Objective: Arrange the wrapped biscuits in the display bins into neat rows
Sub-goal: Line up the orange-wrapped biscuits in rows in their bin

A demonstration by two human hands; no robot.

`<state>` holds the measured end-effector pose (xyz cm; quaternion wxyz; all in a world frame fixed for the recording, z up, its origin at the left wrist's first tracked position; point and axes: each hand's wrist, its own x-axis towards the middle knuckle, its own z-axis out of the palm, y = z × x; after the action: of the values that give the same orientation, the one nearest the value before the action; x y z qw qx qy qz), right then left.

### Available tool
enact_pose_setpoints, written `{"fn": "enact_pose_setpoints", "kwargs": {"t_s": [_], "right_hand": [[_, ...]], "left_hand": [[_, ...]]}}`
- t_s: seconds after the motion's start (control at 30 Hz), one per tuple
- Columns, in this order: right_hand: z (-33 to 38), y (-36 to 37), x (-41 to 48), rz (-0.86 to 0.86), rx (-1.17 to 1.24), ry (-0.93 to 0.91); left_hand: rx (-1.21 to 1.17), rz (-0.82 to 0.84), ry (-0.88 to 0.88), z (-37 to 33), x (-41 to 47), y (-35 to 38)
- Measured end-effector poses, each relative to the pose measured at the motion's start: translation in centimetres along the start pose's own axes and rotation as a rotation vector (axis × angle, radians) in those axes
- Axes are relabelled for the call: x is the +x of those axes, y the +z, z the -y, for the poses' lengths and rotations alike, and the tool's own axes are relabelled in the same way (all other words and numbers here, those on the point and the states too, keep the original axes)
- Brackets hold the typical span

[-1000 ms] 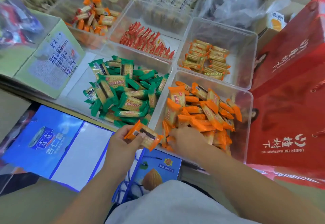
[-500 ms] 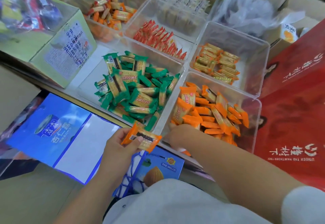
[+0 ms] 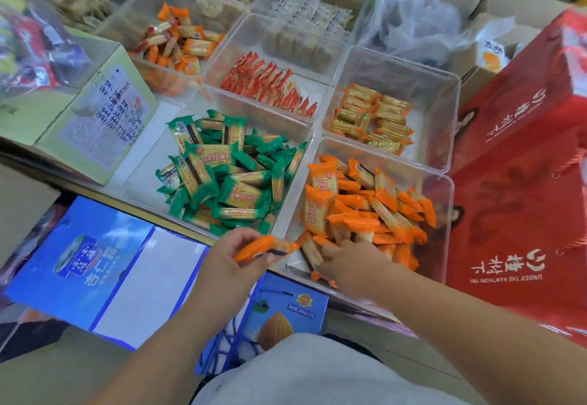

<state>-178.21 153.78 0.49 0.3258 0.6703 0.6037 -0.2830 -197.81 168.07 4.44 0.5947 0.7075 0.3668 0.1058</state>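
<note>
- Left hand (image 3: 228, 261): one orange-wrapped biscuit (image 3: 266, 247) is pinched between thumb and fingers and held level, just outside the near-left corner of the near-right clear bin (image 3: 446, 214).
- Right hand (image 3: 352, 266): back to camera, fingers curled down into the orange heap (image 3: 365, 211) at that same corner. Packs are touched; whether one is gripped cannot be told.
- Step, as judged: a row is best begun against the near wall. The heap should be pushed far first so bare floor is freed. Packs should then be stood on edge, labels one way, and braced by the right hand, since the glossy wrappers will likely slide.
- Surroundings: the bins are set edge to edge on a white worktop (image 3: 149, 122).
- Green-wrapped biscuits (image 3: 228, 182) are heaped in the bin to the left.
- Red packs (image 3: 270, 87) are lined up farther off.
- A red carton (image 3: 524, 182) is seen at right and blue cartons (image 3: 95, 261) near left. The setting looks like a shop display.
</note>
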Motion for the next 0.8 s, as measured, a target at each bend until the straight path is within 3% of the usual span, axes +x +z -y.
{"fn": "enact_pose_setpoints", "kwargs": {"t_s": [0.17,0.37,0.53,0.63,0.8], "right_hand": [[-0.6,2.4,-1.0,-0.218,0.176,0.002],[-0.7,4.0,-1.1,-0.344,0.298,-0.004],[-0.9,4.9,-1.3,-0.354,0.354,0.004],[-1.0,5.4,-1.3,-0.341,0.390,0.022],[-1.0,4.7,-1.3,-0.219,0.518,0.047]], "left_hand": [[0.414,0.296,0.268,-1.6,1.8,2.2],[0.734,0.399,0.524,-2.5,4.2,5.1],[1.365,0.659,0.456,-1.0,5.4,6.2],[1.439,0.711,0.503,0.4,5.2,6.1],[1.345,0.629,0.565,2.7,4.2,5.2]]}}
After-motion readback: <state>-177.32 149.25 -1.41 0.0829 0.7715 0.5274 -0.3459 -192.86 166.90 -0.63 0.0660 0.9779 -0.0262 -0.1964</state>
